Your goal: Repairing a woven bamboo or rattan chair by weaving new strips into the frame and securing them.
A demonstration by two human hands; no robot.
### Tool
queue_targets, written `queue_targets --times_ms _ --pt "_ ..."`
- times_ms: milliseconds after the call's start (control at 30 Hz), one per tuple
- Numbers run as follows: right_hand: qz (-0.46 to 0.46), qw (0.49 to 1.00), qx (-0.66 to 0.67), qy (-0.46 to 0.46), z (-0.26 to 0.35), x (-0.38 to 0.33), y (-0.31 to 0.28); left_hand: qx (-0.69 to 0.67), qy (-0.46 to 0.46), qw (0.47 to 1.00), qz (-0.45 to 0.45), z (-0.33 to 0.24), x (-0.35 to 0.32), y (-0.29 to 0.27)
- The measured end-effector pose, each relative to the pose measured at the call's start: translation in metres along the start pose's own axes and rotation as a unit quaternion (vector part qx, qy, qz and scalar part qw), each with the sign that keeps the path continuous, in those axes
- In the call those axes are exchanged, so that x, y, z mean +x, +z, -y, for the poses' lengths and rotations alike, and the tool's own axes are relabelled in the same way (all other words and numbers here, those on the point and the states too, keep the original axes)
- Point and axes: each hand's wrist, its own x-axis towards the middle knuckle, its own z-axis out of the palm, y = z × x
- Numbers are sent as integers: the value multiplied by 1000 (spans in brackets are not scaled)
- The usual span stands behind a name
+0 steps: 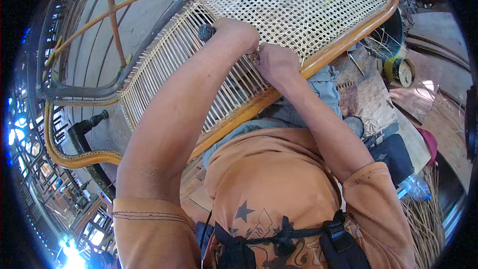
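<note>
Across my lap lies a curved cane panel [318, 10] of woven pale strands, set in a glossy brown rattan frame [343, 45]. Its far right part carries a fine open weave, while the near left part has only parallel cane strands [164, 65]. My left hand [236, 32] is closed over the border between the two, and a rough black handle end [205, 32] sticks out on its left side. Close beside it my right hand [280, 62] is closed in a pinch at the strands near the frame. Whatever its fingertips hold is hidden.
Bent rattan poles [110, 15] of the same furniture rise at the left. To the right are a yellow tin can [400, 71], a dark bucket [393, 30], wooden boards [433, 35], a black case [391, 157], a plastic bottle [416, 188] and a bundle of rattan strips [423, 224].
</note>
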Motion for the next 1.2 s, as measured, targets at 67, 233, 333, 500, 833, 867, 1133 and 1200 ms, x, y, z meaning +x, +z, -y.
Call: queue_targets --times_ms 67,233,333,500,833,867,1133,1200 --pt "17 1000 8 11 -1 0 0 46 29 998 -41 -1 -2 2" --pt "13 1000 -9 -20 -4 -1 0 121 27 989 -85 -7 -4 -3" --pt "27 998 -13 -56 -9 -1 -3 125 28 988 -82 -7 -6 -3" --pt "-114 969 177 -133 -45 2 -32 106 8 992 -74 0 -7 -1" --pt "-43 951 -108 -285 -34 18 -19 59 -14 994 -95 23 -13 3" --pt "-43 951 -108 -286 -31 19 -18 51 -28 995 -80 23 -14 3" --pt "-67 917 -95 -381 -42 24 -5 -8 -8 995 -98 35 -14 16" --pt "-80 917 -72 -385 -48 26 0 -19 -8 994 -106 37 -15 20"
